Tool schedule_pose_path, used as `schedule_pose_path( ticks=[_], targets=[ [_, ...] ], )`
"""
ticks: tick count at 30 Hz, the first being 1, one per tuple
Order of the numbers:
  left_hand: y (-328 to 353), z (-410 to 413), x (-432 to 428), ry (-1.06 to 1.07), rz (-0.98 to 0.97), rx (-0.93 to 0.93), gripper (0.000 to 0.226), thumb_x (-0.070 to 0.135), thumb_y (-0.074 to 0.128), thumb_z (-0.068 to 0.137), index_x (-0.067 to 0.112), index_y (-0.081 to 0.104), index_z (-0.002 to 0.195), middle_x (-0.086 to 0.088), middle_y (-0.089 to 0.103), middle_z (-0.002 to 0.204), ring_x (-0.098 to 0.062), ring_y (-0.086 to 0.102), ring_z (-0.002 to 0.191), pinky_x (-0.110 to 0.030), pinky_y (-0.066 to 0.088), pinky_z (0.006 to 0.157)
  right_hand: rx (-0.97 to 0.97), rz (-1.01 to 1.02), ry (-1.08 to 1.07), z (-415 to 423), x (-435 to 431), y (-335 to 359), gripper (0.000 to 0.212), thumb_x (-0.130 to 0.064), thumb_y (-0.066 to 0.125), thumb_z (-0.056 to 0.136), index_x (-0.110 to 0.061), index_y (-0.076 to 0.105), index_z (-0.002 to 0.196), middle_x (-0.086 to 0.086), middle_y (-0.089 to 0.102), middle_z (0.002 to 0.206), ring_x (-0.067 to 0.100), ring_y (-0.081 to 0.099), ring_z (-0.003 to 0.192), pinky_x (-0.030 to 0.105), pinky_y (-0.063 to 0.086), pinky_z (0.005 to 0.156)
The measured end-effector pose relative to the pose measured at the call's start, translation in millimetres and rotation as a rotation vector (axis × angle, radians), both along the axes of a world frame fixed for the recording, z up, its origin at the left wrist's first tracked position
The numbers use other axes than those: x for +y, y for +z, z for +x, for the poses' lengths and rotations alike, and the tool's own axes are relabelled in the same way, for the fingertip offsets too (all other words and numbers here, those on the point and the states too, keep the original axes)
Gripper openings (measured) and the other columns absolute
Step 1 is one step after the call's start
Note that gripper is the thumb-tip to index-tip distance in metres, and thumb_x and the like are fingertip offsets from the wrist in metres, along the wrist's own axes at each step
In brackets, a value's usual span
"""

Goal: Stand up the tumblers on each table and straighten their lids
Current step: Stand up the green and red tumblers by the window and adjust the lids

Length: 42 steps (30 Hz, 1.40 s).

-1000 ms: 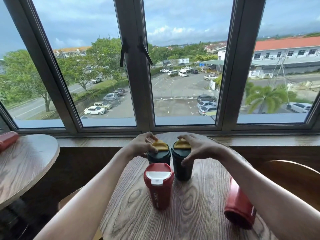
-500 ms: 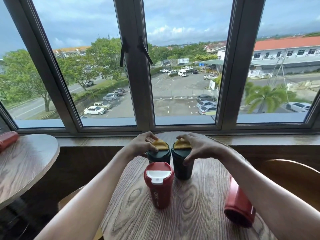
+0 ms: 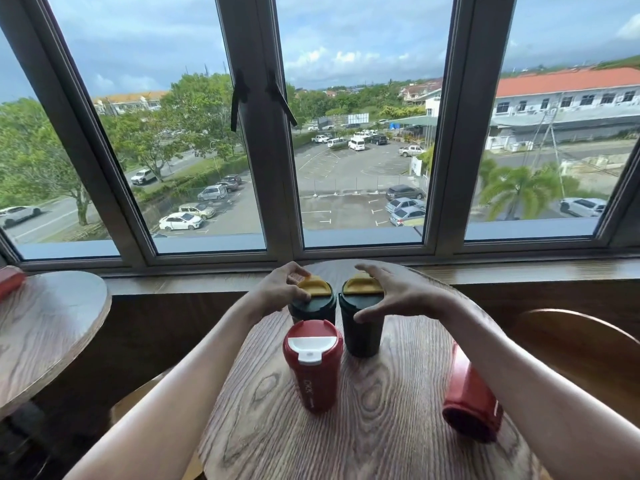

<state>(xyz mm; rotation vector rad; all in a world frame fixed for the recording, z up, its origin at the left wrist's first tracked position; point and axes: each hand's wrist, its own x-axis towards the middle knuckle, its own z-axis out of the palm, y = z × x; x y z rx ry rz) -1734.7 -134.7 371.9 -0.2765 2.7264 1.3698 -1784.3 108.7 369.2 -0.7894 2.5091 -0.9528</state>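
Observation:
Two dark green tumblers with yellow lid flaps stand side by side at the far part of the round wooden table. My left hand pinches the lid of the left green tumbler. My right hand spans the lid of the right green tumbler, thumb on its side, fingers over the flap. In front of them a red tumbler with a white flap stands upright. Another red tumbler lies on its side at the right, partly behind my right forearm.
A second round table stands to the left, with a red tumbler lying at its far edge. A wooden chair back curves at the right. A wooden sill and large windows run right behind the tables.
My right hand's fingers have spread a little wider over the right green tumbler's lid, showing more of it. The tumblers have not moved.

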Motion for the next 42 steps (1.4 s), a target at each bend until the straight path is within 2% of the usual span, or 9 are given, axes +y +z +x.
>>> schedule_pose_path(
  ticks=[5, 9, 12, 17, 21, 27, 33, 39, 42],
  targets=[
    [-7.7, 7.9, 20.5, -0.037, -0.321, 0.419, 0.037, 0.008, 0.064, 0.082, 0.023, 0.066, 0.116, -0.008, 0.059, 0.125, -0.024, 0.053, 0.118, -0.042, 0.044, 0.102, 0.095, -0.259, -0.352, 25.5, 29.8, -8.6, 0.058, -0.040, 0.065, 0.087, -0.022, 0.047, 0.139, 0.006, 0.055, 0.134, 0.020, 0.055, 0.115, 0.028, 0.042, 0.089],
    [-10.3, 6.1, 44.1, -0.201, -0.402, 0.465, 0.033, 0.022, 0.071, 0.085, 0.027, 0.069, 0.117, -0.004, 0.061, 0.128, -0.023, 0.052, 0.122, -0.041, 0.040, 0.106, 0.263, -0.180, -0.624, 55.9, 65.4, -23.3, 0.043, -0.034, 0.068, 0.086, -0.019, 0.061, 0.126, 0.005, 0.061, 0.125, 0.020, 0.059, 0.109, 0.033, 0.048, 0.090],
    [-13.1, -2.5, 53.3, -0.239, -0.462, 0.435, 0.029, 0.034, 0.070, 0.085, 0.030, 0.071, 0.114, 0.000, 0.063, 0.126, -0.022, 0.055, 0.120, -0.038, 0.042, 0.102, 0.277, -0.076, -0.787, 75.0, 87.4, -38.3, 0.047, -0.040, 0.066, 0.085, -0.023, 0.057, 0.128, 0.009, 0.051, 0.133, 0.027, 0.049, 0.121, 0.039, 0.046, 0.096],
    [-13.9, -9.3, 63.9, -0.241, -0.483, 0.452, 0.017, 0.032, 0.073, 0.082, 0.032, 0.076, 0.098, 0.003, 0.067, 0.115, -0.021, 0.062, 0.107, -0.034, 0.047, 0.093, 0.044, 0.042, -0.972, 91.6, 110.8, -62.2, 0.075, -0.058, 0.064, 0.079, -0.026, 0.037, 0.141, 0.013, 0.038, 0.138, 0.035, 0.038, 0.128, 0.044, 0.034, 0.107],
    [-11.6, -12.0, 64.7, -0.235, -0.485, 0.432, 0.012, 0.030, 0.074, 0.079, 0.035, 0.076, 0.089, 0.005, 0.067, 0.112, -0.023, 0.064, 0.101, -0.039, 0.050, 0.090, -0.169, -0.101, -0.983, 96.0, 114.8, -72.2, 0.093, -0.069, 0.071, 0.062, -0.041, 0.029, 0.140, 0.009, 0.045, 0.135, 0.034, 0.050, 0.123, 0.047, 0.046, 0.102],
    [-11.7, -12.6, 64.5, -0.243, -0.474, 0.415, 0.012, 0.028, 0.074, 0.080, 0.036, 0.076, 0.089, 0.004, 0.066, 0.113, -0.025, 0.063, 0.101, -0.039, 0.049, 0.091, -0.202, -0.326, -0.990, 91.2, 114.0, -77.0, 0.088, -0.061, 0.077, 0.047, -0.049, 0.042, 0.127, -0.003, 0.056, 0.124, 0.021, 0.058, 0.111, 0.044, 0.054, 0.092],
    [-12.8, -13.5, 62.6, -0.252, -0.460, 0.398, 0.014, 0.028, 0.074, 0.081, 0.034, 0.077, 0.093, 0.004, 0.066, 0.114, -0.024, 0.063, 0.102, -0.038, 0.049, 0.092, -0.029, -0.506, -0.848, 99.9, 98.9, -63.9, 0.070, -0.036, 0.081, 0.072, -0.040, 0.027, 0.116, -0.006, 0.061, 0.101, 0.004, 0.057, 0.083, 0.025, 0.045, 0.071],
    [-10.5, -4.4, 56.0, -0.295, -0.452, 0.388, 0.021, 0.030, 0.069, 0.087, 0.031, 0.075, 0.106, -0.001, 0.061, 0.124, -0.021, 0.053, 0.120, -0.039, 0.039, 0.107, 0.174, -0.662, -0.575, 106.8, 59.1, -57.3, 0.085, -0.013, 0.085, 0.069, -0.028, 0.027, 0.129, -0.012, 0.053, 0.111, 0.000, 0.062, 0.089, 0.012, 0.051, 0.065],
    [-7.7, 0.9, 53.2, -0.293, -0.487, 0.347, 0.026, 0.031, 0.066, 0.090, 0.031, 0.073, 0.114, -0.001, 0.058, 0.130, -0.020, 0.049, 0.124, -0.036, 0.033, 0.108, 0.255, -0.710, -0.478, 110.2, 34.5, -62.8, 0.090, -0.012, 0.088, 0.064, -0.030, 0.027, 0.127, -0.020, 0.048, 0.116, -0.010, 0.060, 0.093, 0.010, 0.049, 0.072]
  ],
)
